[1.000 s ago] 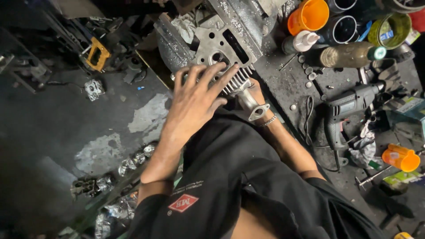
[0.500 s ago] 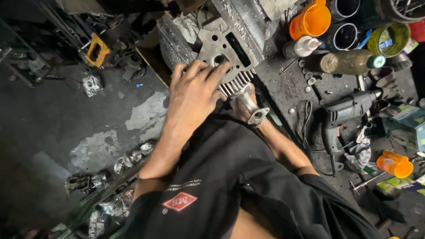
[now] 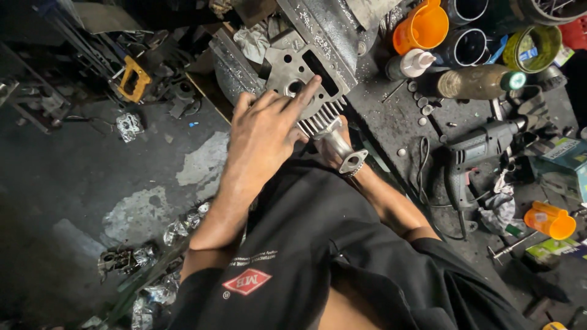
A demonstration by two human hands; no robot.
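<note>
1. Finned engine part (image 3: 306, 79) upper centre, left hand (image 3: 263, 131) flat on it.
2. Right hand (image 3: 333, 143) just below-right – mostly hidden.
3. Drill (image 3: 477, 150) right of centre.
4. Cups (image 3: 422, 27) and bottle (image 3: 477, 82) upper right.
5. Saw handle (image 3: 133, 78) upper left.

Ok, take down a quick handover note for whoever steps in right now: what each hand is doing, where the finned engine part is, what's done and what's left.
Left hand: spread flat over the finned cylinder head, index fingertip on its top face.
Right hand: mostly hidden beneath the part, supporting it from below by the intake pipe.
The part is held in front of the body at the workbench edge; a power drill lies on the bench to the right.
Done: part picked up and steadied.
Left: cannot tell; no tool is in hand.
</note>
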